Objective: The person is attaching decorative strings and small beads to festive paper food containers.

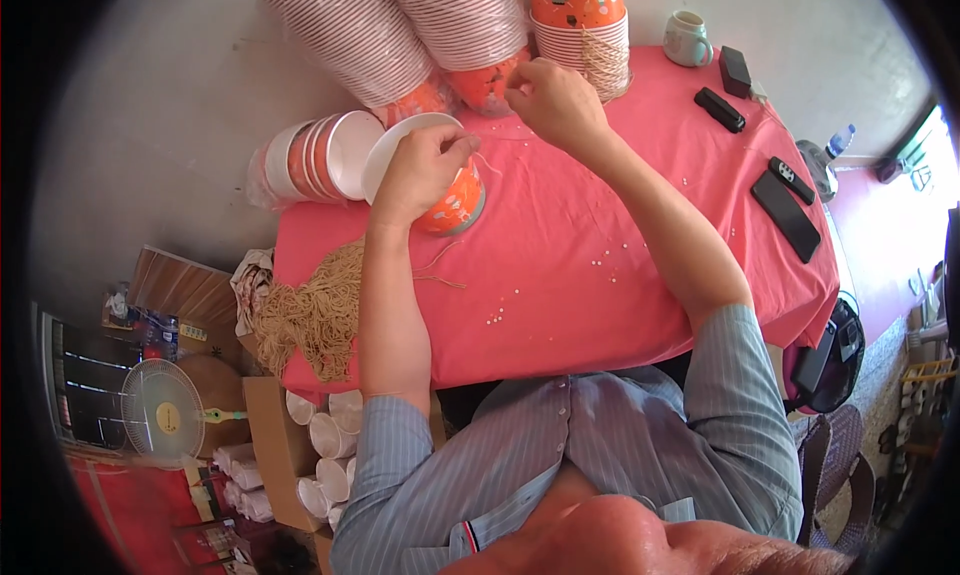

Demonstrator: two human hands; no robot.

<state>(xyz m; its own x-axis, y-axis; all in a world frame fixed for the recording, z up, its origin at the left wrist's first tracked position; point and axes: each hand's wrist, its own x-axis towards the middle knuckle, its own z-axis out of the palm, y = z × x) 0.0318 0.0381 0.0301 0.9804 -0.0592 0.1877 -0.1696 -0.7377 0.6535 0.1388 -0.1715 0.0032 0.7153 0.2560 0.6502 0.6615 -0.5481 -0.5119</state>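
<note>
An orange printed paper bucket (462, 203) with a white inside leans tilted on the pink-covered table. My left hand (418, 173) is over its rim, thumb and forefinger pinched. A pale string (489, 163) trails from those fingertips. My right hand (558, 100) is raised to the right and farther back, in front of the bucket stacks, its fingers closed in a pinch. What it holds, if anything, is too small to make out. By my left forearm lies a heap of tan strings (315, 315), with a few loose strands beside it.
Tall bucket stacks (350, 40) stand at the back; another bucket stack (310, 160) lies at the left. A mug (687, 40), a black stapler (720, 110) and a phone (785, 215) are at the right. Small white bits (612, 255) dot the pink cloth (570, 325).
</note>
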